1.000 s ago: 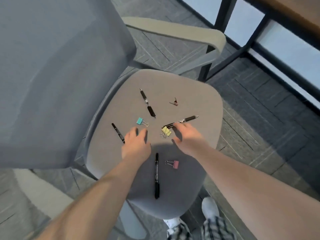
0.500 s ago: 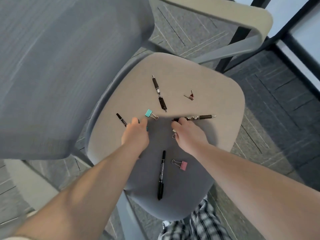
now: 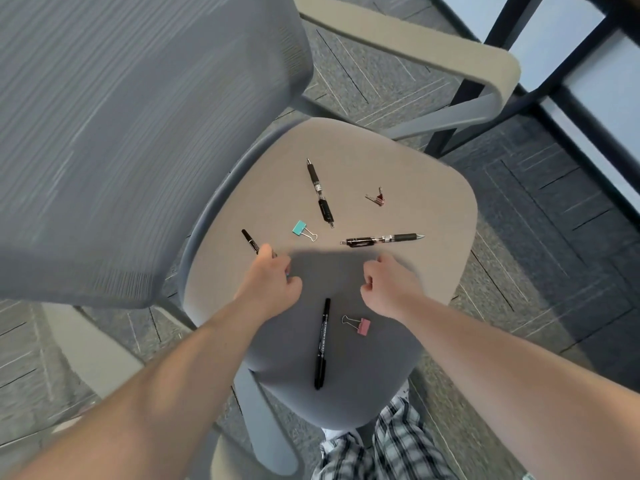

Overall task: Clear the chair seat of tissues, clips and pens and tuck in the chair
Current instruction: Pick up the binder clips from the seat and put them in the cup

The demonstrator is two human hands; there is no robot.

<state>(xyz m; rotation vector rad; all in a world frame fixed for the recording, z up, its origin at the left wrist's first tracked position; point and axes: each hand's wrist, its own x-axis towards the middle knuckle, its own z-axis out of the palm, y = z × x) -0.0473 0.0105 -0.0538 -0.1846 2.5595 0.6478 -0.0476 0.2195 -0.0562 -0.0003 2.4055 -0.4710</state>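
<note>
The grey chair seat (image 3: 433,209) holds several pens and clips. My left hand (image 3: 273,282) is curled into a fist over the near end of a short black pen (image 3: 249,240) at the seat's left. My right hand (image 3: 389,285) is closed, with a wire loop of the yellow clip showing at its fingers. A teal clip (image 3: 300,228) and a horizontal pen (image 3: 382,239) lie just beyond the hands. Farther back are an upright pen (image 3: 319,194) and a dark red clip (image 3: 378,199). A black marker (image 3: 322,342) and a pink clip (image 3: 362,326) lie between my forearms.
The mesh backrest (image 3: 138,133) fills the left side. A beige armrest (image 3: 433,53) arches over the seat's far side. Black desk legs (image 3: 464,102) and a glass wall stand at the right. Grey carpet surrounds the chair; my plaid trousers (image 3: 391,445) are below.
My right hand closed over the yellow clip, which no longer lies on the seat, and drew back. My left hand shifted left and closed on the short black pen's end.
</note>
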